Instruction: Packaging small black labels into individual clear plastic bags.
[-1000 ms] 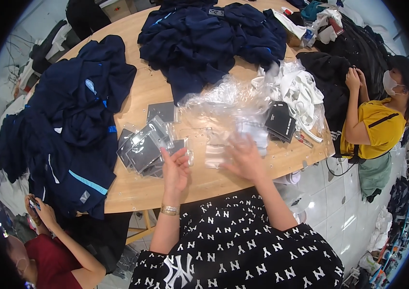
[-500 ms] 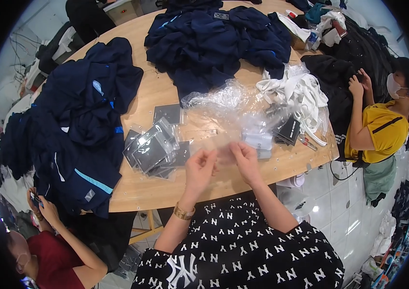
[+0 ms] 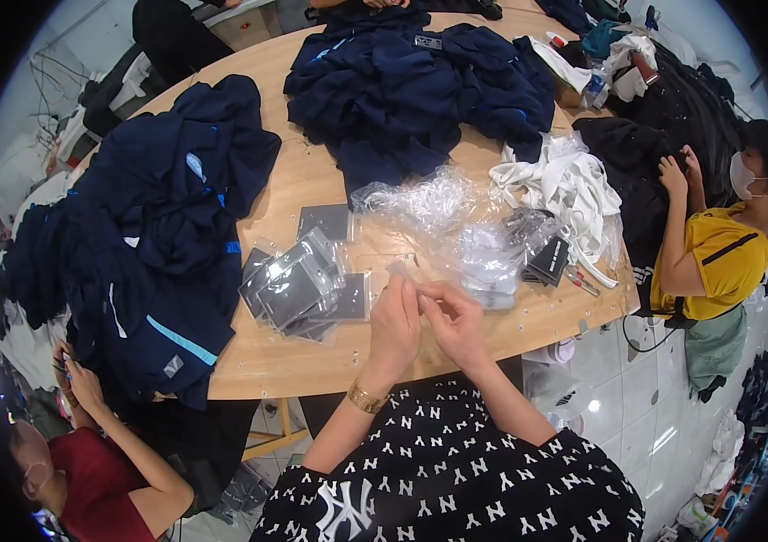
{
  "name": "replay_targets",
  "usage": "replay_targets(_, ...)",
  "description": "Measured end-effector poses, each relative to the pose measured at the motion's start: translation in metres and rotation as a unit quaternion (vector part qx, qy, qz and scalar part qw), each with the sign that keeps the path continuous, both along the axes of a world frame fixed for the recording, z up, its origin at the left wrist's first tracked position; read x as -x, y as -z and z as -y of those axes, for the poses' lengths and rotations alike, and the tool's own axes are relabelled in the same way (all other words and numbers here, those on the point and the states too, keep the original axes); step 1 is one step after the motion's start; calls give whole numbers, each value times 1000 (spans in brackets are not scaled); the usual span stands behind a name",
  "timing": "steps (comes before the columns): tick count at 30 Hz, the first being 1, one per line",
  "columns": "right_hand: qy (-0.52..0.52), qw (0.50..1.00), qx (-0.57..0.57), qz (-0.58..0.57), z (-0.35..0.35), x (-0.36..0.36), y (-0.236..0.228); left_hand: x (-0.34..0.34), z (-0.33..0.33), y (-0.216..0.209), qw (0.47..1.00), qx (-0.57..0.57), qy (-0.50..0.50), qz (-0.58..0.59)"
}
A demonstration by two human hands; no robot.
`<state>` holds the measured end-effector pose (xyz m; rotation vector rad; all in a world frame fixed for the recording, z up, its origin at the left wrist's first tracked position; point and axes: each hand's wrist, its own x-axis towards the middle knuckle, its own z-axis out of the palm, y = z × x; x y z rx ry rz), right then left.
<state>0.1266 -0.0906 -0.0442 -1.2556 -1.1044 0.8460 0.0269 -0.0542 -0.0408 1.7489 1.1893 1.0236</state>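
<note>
Both my hands are together over the near middle of the table, fingertips almost touching. My left hand, with a gold watch at the wrist, pinches a small clear plastic bag whose edge shows above the fingers. My right hand has thumb and forefinger pressed together at the same bag; most of it is hidden by the fingers. Left of my hands lies a loose pile of dark flat cards in clear sleeves. A stack of clear bags with white contents sits just beyond my right hand.
Crumpled clear plastic lies ahead, beside white straps and black tags. Navy garments heap at the left, with another navy heap at the far side. People work at right and lower left.
My hands have come closer together, the left moving right. The clear bag stretched between them is now gathered up in the fingers.
</note>
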Motion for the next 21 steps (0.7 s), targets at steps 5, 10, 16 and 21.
replay_targets(5,-7,999,7,-37,-1,-1,3,2,-3,7,998,-62,7,-1)
replay_targets(10,-23,990,31,-139,0,-2,8,4,-1,9,998,-10,18,51)
replay_targets(16,73,995,-39,53,-1,6,-5,3,-1,16,996,-83,-26,-9)
replay_targets(21,78,990,-60,106,-5,2,-11,1,-1,12,992,54,20,113)
